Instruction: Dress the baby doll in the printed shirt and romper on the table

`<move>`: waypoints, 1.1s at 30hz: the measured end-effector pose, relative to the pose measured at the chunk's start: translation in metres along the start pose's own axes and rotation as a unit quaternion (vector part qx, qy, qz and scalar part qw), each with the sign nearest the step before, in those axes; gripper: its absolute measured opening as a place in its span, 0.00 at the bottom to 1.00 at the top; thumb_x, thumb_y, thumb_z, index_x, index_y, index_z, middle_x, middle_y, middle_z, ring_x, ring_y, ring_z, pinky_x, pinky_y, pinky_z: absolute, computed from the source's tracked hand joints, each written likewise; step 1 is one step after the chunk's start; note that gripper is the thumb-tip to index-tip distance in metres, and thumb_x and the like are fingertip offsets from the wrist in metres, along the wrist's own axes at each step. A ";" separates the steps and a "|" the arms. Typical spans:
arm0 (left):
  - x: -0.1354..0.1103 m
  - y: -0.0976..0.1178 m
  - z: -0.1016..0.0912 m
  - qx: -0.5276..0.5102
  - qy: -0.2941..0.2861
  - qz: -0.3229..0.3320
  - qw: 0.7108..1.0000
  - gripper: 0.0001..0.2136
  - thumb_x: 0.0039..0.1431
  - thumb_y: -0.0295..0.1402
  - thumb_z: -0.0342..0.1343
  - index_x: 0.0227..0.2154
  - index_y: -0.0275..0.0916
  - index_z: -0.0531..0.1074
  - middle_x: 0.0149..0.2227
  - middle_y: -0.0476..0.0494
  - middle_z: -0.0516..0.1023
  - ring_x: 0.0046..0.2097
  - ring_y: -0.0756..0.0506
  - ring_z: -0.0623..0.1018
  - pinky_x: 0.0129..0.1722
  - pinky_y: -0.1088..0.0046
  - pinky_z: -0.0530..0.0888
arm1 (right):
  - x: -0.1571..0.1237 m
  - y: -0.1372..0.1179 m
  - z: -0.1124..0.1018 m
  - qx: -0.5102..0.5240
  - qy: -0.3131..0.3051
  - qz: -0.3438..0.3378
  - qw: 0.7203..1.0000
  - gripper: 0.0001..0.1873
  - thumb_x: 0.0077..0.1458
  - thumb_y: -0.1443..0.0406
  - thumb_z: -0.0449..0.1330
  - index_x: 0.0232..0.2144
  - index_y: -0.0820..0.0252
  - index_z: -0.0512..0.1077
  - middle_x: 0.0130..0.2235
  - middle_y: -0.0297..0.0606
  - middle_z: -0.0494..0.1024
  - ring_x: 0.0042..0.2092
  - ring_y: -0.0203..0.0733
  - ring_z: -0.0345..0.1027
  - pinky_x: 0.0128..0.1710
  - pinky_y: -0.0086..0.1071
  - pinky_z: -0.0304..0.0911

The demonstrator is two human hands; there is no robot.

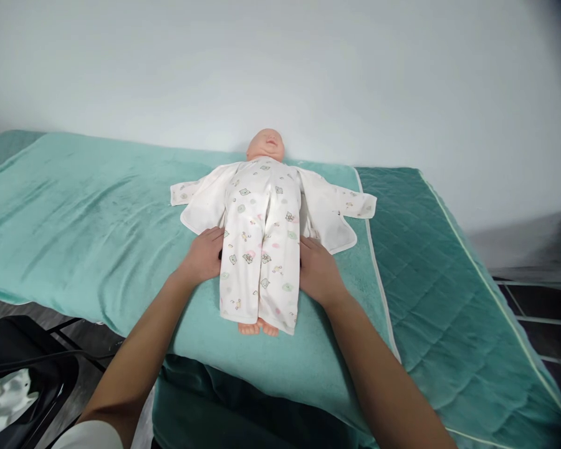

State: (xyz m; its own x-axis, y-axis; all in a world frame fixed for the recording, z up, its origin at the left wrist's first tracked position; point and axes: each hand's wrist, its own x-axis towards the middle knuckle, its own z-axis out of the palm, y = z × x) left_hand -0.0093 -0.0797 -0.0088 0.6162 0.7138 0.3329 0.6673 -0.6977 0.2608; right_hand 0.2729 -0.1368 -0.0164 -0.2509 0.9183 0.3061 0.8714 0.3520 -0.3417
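A baby doll (pixel 266 146) lies on its back on a light green towel (pixel 84 206), head toward the wall. White patterned trousers (pixel 260 249) are spread over its body and legs, with bare feet showing at the hem. An open white jacket (pixel 330 209) lies spread beneath it, sleeves out to both sides. My left hand (pixel 206 254) rests against the left edge of the trousers, fingers curled toward the cloth. My right hand (pixel 316 269) lies against the right edge, fingers tucked at the fabric. Whether either hand grips the cloth is hidden.
The towel covers a bed with a darker quilted green cover (pixel 430 262) on the right. A plain white wall stands behind. A black chair (pixel 32 368) with white cloth on it sits at the lower left, on a dark floor.
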 end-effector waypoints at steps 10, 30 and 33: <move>-0.001 0.002 -0.006 -0.107 0.018 -0.057 0.992 0.12 0.66 0.38 0.50 0.31 0.40 0.73 0.32 0.42 0.78 0.37 0.42 0.75 0.39 0.64 0.72 | 0.001 -0.003 -0.003 0.072 0.017 0.020 0.997 0.10 0.63 0.66 0.54 0.29 0.57 0.71 0.34 0.42 0.75 0.39 0.46 0.68 0.40 0.37 0.60; 0.001 0.034 -0.005 -0.475 0.046 -0.267 0.837 0.41 0.60 0.49 0.63 0.71 0.44 0.54 0.60 0.36 0.76 0.60 0.35 0.77 0.60 0.54 0.74 | 0.005 0.000 -0.008 0.136 0.015 0.103 0.985 0.11 0.64 0.61 0.50 0.33 0.56 0.70 0.32 0.40 0.78 0.35 0.48 0.71 0.35 0.36 0.58; 0.008 0.040 -0.002 -0.488 0.066 -0.253 0.832 0.37 0.61 0.48 0.62 0.70 0.45 0.57 0.65 0.38 0.72 0.63 0.35 0.75 0.62 0.53 0.73 | 0.004 0.002 -0.009 0.134 0.009 0.117 0.984 0.12 0.64 0.59 0.51 0.35 0.56 0.72 0.33 0.40 0.79 0.35 0.48 0.72 0.34 0.35 0.57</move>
State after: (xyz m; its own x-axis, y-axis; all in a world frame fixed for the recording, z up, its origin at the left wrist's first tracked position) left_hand 0.0214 -0.1018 0.0066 0.2653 0.9635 0.0360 0.1292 -0.0725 0.9890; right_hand 0.2769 -0.1340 -0.0081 -0.0479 0.9774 0.2059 0.7614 0.1691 -0.6259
